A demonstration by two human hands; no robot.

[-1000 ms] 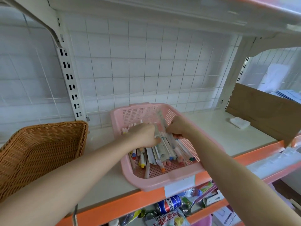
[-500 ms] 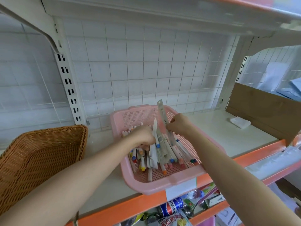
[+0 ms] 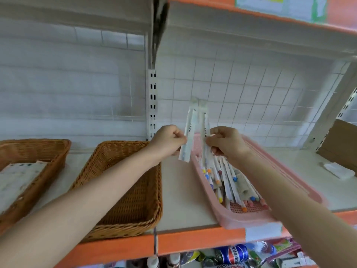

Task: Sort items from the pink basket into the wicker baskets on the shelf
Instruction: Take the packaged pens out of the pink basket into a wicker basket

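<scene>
Currently pinching one wrapped pen (image 3: 191, 120) in left hand (image 3: 170, 141), fingers curled on it, upright, just left of pink basket (image 3: 241, 222), beyond near wicker basket (image 3: 131, 190). Gripping second wrapped pen (image 3: 204, 122) in right hand (image 3: 226, 145), over pink basket's far end. Seeing more pens (image 3: 228, 182) piled inside, plus flat packet (image 3: 17, 176) in far-left wicker basket (image 3: 58, 146).

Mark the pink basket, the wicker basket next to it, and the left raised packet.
Pink basket (image 3: 243, 219), head view, near rim.
Wicker basket (image 3: 133, 209), head view, bare floor.
Left packet (image 3: 190, 124), head view, upper half.
</scene>
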